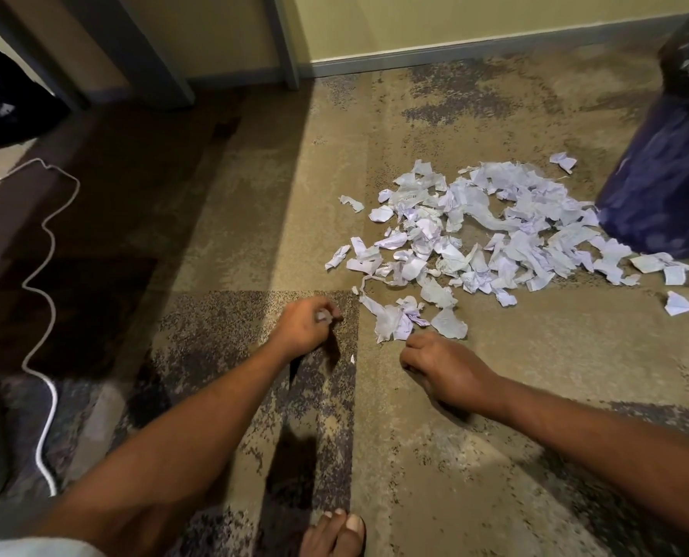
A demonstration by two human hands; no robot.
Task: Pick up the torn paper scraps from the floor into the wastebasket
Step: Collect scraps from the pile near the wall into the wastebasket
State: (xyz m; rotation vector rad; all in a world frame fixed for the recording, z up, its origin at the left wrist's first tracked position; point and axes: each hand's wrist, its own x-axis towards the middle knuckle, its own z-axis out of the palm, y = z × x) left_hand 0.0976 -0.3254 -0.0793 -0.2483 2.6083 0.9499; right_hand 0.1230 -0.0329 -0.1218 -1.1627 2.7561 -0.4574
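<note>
While left hand [306,321] pinches a scrap [322,315], paper pile [475,235] beside wastebasket [656,174]

wastebasket [664,186]: dark blue, black liner, standing at my right edge, partly cropped.
paper scraps [475,235]: I see torn, crumpled white pieces heaped loosely on the carpet [254,219], far edge touching the wastebasket's foot.
small scrap [322,315]: pinched in my left hand [306,327].

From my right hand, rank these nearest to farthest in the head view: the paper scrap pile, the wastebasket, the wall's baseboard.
1. Paper scrap pile, just ahead of the right hand.
2. Wastebasket, ahead on the right.
3. Baseboard, along the back wall.
</note>
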